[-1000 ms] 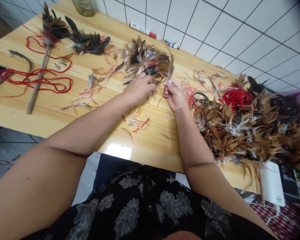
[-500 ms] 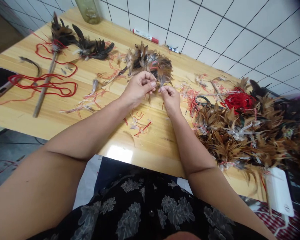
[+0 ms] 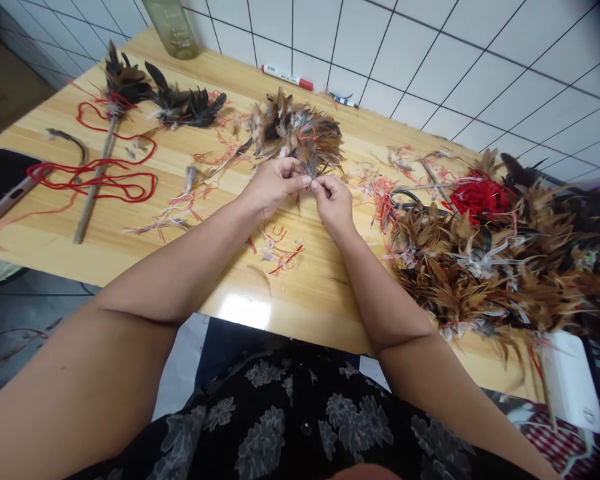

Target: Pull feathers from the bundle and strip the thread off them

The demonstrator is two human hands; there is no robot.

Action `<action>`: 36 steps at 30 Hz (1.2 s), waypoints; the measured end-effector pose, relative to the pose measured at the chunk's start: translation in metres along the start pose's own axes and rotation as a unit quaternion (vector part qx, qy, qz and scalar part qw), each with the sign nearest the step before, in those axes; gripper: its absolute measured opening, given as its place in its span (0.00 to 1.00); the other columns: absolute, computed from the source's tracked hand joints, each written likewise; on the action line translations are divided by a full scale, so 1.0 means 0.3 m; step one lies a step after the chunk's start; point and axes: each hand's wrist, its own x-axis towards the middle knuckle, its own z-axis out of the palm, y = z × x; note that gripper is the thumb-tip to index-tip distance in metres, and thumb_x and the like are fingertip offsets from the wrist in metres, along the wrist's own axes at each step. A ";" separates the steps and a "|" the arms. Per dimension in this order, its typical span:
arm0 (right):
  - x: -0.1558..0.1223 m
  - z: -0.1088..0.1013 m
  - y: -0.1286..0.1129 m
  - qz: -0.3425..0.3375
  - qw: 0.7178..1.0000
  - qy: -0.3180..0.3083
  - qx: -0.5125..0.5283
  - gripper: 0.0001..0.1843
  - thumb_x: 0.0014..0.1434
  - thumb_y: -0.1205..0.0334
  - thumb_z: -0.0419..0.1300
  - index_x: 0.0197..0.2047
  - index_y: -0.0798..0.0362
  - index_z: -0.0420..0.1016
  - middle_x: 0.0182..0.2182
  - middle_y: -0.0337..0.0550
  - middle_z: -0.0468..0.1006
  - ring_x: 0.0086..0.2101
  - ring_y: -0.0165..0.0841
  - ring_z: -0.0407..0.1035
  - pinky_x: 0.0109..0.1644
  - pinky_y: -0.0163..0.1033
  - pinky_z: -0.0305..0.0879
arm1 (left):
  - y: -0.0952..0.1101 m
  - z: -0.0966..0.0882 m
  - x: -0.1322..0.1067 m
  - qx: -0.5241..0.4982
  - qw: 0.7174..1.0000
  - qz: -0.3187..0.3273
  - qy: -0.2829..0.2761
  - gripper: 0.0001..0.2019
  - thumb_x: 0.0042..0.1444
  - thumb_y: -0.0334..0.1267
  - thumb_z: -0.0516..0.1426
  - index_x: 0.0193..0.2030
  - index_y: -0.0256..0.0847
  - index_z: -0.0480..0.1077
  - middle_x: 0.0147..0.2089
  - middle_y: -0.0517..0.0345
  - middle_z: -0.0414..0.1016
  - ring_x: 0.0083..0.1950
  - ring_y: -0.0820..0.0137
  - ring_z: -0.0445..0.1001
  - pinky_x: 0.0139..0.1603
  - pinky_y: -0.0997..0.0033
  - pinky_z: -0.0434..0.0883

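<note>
My left hand point(image 3: 274, 184) and my right hand point(image 3: 332, 199) meet over the middle of the wooden table point(image 3: 305, 287), fingertips pinched together on a small feather piece at the near edge of a brown feather clump point(image 3: 300, 130). What exactly sits between the fingertips is too small to make out clearly. Loose red thread scraps point(image 3: 280, 247) lie on the table just below my hands.
A big heap of brown feathers point(image 3: 490, 267) with a red thread ball point(image 3: 477, 195) fills the right side. To the left lie a red cord point(image 3: 95, 173), a stick with dark feathers point(image 3: 107, 127) and a phone point(image 3: 3, 180). A marker point(image 3: 286, 77) and a bottle point(image 3: 173, 27) stand by the tiled wall.
My right hand has lowered its upright feather and closed in on my left hand; the two now pinch together in front of the feather clump.
</note>
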 end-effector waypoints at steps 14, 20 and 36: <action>0.006 0.004 -0.051 0.096 0.982 -0.074 0.147 0.32 0.58 0.29 0.81 0.38 0.46 0.76 0.29 0.33 0.70 0.34 0.31 0.61 0.40 0.38 0.63 | -0.036 -0.066 0.035 -0.005 1.000 0.006 -0.022 0.27 0.49 0.55 0.86 0.34 0.44 0.77 0.32 0.58 0.79 0.33 0.67 0.76 0.33 0.66 0.70; 0.019 -0.024 -0.075 0.114 0.974 -0.087 0.173 0.30 0.53 0.32 0.84 0.36 0.48 0.80 0.33 0.36 0.79 0.39 0.32 0.69 0.46 0.38 0.71 | -0.020 -0.058 0.030 0.019 0.999 0.007 -0.029 0.29 0.44 0.56 0.88 0.31 0.44 0.76 0.32 0.58 0.80 0.35 0.64 0.77 0.34 0.65 0.71; 0.066 -0.047 0.045 0.169 0.953 0.007 0.251 0.33 0.63 0.25 0.76 0.41 0.47 0.77 0.32 0.34 0.73 0.27 0.23 0.57 0.28 0.32 0.54 | -0.022 -0.177 0.074 0.347 0.925 0.154 0.026 0.06 0.67 0.37 0.72 0.42 0.45 0.80 0.41 0.55 0.74 0.52 0.57 0.73 0.63 0.51 0.70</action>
